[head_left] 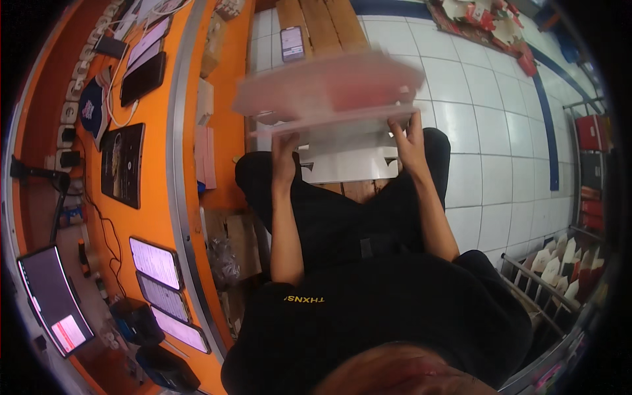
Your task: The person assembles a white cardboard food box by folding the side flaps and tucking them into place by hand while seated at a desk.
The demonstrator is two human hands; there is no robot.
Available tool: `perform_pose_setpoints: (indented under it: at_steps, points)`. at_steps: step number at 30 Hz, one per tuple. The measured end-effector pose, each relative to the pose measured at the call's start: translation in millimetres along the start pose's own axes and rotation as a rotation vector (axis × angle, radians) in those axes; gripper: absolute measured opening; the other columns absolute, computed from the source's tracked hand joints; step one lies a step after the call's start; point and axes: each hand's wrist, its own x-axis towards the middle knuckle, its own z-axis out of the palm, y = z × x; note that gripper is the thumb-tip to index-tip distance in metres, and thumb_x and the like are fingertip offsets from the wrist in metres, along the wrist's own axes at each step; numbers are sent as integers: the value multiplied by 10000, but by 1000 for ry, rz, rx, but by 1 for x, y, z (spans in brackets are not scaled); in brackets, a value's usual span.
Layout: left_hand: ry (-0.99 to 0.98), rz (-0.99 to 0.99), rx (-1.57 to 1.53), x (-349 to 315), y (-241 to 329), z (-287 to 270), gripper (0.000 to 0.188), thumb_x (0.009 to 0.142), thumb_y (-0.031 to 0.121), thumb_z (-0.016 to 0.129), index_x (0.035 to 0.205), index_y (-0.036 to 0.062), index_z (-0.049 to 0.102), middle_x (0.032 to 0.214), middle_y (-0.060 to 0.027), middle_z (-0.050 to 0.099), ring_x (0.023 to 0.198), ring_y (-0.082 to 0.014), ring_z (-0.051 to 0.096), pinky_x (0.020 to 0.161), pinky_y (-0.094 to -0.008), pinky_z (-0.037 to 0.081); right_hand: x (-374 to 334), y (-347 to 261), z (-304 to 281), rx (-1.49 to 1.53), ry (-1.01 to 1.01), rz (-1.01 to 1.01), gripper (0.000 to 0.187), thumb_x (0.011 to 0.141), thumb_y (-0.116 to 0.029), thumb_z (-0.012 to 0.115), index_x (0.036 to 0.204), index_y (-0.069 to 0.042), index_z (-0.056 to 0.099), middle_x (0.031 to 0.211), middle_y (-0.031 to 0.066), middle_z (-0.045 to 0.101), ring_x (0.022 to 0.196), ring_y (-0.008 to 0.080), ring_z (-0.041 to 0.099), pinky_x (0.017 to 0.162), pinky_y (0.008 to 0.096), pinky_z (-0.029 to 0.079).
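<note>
A red and white flat carton blank [329,89], smeared by motion, is tilted up in front of my knees. My left hand [284,157] grips its near left edge, with the fingertips partly hidden behind it. At the near right edge my right hand [409,143] pinches it, thumb on the near side. Below, between my thighs, a white card panel [349,170] with dark cut-outs at its sides lies over a wooden surface. Whether this panel joins the red piece I cannot tell.
On the left, an orange counter [161,217] holds several phones, a tablet [122,164], a cap [95,108] and cables. A phone [291,44] lies on the wooden bench [322,26] ahead. Red cartons [471,23] lie far right; a metal rack [540,289] stands near right.
</note>
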Motion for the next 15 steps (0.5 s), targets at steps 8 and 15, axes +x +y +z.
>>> perform_pose_setpoints:
  at_steps: [8, 15]
  points:
    - [38, 24, 336, 11, -11, 8, 456, 1041, 339, 618, 1306, -27, 558, 1300, -189, 614, 1162, -266, 600, 1039, -386, 443, 7, 9, 5, -150, 108, -88, 391, 975, -211, 671, 1266, 12, 535, 1067, 182, 674, 1000, 273, 658, 894, 384, 509]
    - [-2, -196, 914, 7, -12, 25, 571, 993, 376, 657, 1207, -140, 539, 1311, -368, 521, 1234, -500, 510, 1042, -521, 422, 1, 43, 23, -774, 164, 287, 506, 906, -229, 746, 1264, 79, 565, 1163, 322, 655, 1110, 495, 617, 981, 519, 475]
